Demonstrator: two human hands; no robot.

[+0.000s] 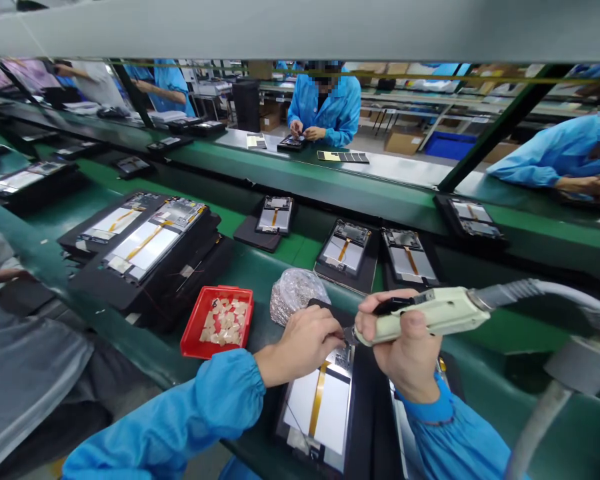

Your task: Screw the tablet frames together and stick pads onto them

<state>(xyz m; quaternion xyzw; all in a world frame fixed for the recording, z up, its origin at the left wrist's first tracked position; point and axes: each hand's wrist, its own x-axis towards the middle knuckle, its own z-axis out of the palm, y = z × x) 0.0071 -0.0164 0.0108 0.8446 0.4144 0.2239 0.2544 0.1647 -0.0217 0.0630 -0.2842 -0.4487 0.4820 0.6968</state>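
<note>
**One power tool (447, 312), one open tablet (337, 410)**

The right hand (410, 357) wraps round the tool — its tip by the tablet's far end. The left hand (301, 343) pinches narrowly beside that tip; I cannot tell whether it holds anything. From the hands, the tablet lies at 7 o'clock, one red bin (193, 337) at 9, one clear bag (297, 290) at 10 — three other tablets (346, 247) at 11, 12 and 1.

Nothing is legible; a mark (215, 303) in the red tray (192, 328) is blurred.
</note>
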